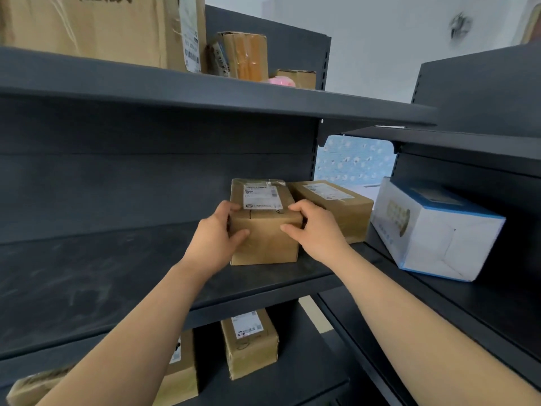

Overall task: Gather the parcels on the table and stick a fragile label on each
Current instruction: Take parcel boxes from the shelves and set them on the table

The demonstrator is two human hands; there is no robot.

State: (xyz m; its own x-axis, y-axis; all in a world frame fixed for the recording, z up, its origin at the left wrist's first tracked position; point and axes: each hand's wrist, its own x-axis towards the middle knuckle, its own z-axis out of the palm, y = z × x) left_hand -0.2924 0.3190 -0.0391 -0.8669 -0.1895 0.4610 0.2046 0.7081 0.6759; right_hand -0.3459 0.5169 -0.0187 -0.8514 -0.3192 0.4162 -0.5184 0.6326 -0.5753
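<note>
1. Dark grey metal shelving unit (117, 273), three tiers in view; pale wall behind at 1 o'clock.
2. Small brown cardboard parcel (265, 241), white shipping label on top: standing on the middle tier near frame centre.
3. Left hand (218, 232): clamped on the parcel's left side, thumb across the front face, fingers curled over the top left edge.
4. Right hand (314, 230): clamped on the parcel's right side, thumb on the front face, fingers curled over the top right corner. Hands apart, parcel between them.
5. Second brown cardboard parcel (336, 200), white label on top: same tier, at 2 o'clock from the gripped parcel, just beside it; contact between the two not discernible.
6. White carton with blue edging (439, 232): tilted, on the neighbouring shelf at 3 o'clock.
7. Top tier, 11 to 12 o'clock: large brown cardboard carton (102, 24), smaller brown box bound with orange tape (243, 54), blurred pink object (281, 81).
8. Bottom tier, 6 o'clock: brown labelled cardboard box (248, 344); further brown parcels at 7 o'clock, partly hidden behind the left forearm.
</note>
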